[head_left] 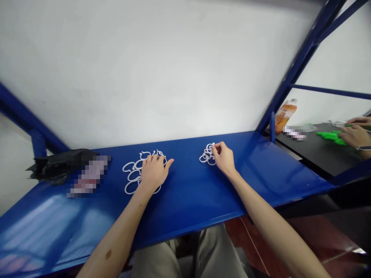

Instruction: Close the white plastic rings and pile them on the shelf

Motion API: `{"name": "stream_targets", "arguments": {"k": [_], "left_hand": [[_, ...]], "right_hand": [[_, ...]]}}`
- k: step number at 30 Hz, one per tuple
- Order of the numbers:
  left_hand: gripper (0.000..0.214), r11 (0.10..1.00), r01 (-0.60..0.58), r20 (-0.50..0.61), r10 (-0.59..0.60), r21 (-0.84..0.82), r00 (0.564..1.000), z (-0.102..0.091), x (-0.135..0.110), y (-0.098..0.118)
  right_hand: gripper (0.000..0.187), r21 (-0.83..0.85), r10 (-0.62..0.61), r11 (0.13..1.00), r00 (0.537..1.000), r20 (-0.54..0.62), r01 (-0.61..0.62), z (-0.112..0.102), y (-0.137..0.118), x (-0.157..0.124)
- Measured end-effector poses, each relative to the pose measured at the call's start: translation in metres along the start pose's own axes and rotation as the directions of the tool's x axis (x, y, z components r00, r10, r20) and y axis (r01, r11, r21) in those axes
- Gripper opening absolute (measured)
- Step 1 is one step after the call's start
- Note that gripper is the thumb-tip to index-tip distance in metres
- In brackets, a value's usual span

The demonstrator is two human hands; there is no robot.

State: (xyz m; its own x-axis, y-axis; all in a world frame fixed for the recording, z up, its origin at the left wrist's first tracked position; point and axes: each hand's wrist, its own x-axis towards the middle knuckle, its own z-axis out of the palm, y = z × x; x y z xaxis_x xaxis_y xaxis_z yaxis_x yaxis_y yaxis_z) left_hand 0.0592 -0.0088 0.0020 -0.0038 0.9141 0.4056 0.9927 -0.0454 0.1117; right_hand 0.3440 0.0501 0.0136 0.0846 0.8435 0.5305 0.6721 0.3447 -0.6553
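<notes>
Several thin white loops [131,188] with small knob-like ends lie on the blue table, left of the middle. My left hand [154,172] rests palm down over this group, thumb spread out to the side, and hides part of it. A smaller pile of similar white loops [204,158] lies to the right. At that pile's right edge, the thumb and fingers of my right hand [223,156] are pinched on a white loop [213,145]. The loops overlap, so where the pinched one ends is hard to see.
The blue table [185,200] meets a white wall at the back. A crumpled black plastic bag [58,166] and a blurred packet [89,175] lie at left. Beyond the blue frame, an orange drink bottle [285,116] and another person's hands [356,135] by green pieces [333,137].
</notes>
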Motion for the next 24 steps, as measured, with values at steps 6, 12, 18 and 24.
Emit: {"name": "stream_targets", "arguments": {"k": [6, 12, 18, 24], "left_hand": [[0.044, 0.999, -0.025, -0.006, 0.025, 0.036, 1.000, -0.004, -0.001, 0.007], [0.024, 0.996, -0.087, 0.008, 0.087, 0.017, 0.996, -0.002, -0.001, 0.009], [0.019, 0.984, -0.152, -0.023, 0.150, -0.092, 0.988, -0.002, -0.003, 0.015], [0.016, 0.887, -0.121, -0.022, 0.124, -0.445, 0.992, -0.015, -0.005, 0.031]], "right_hand": [[0.021, -0.261, -0.048, 0.964, 0.998, 0.027, 0.054, 0.007, 0.006, 0.003], [0.016, -0.386, -0.040, 0.921, 0.999, 0.029, 0.048, 0.020, 0.008, 0.007], [0.012, -0.351, -0.100, 0.933, 0.994, -0.034, 0.082, 0.014, 0.004, 0.004], [0.007, -0.177, -0.244, 0.954, 0.970, 0.015, 0.242, 0.010, -0.011, -0.008]]}}
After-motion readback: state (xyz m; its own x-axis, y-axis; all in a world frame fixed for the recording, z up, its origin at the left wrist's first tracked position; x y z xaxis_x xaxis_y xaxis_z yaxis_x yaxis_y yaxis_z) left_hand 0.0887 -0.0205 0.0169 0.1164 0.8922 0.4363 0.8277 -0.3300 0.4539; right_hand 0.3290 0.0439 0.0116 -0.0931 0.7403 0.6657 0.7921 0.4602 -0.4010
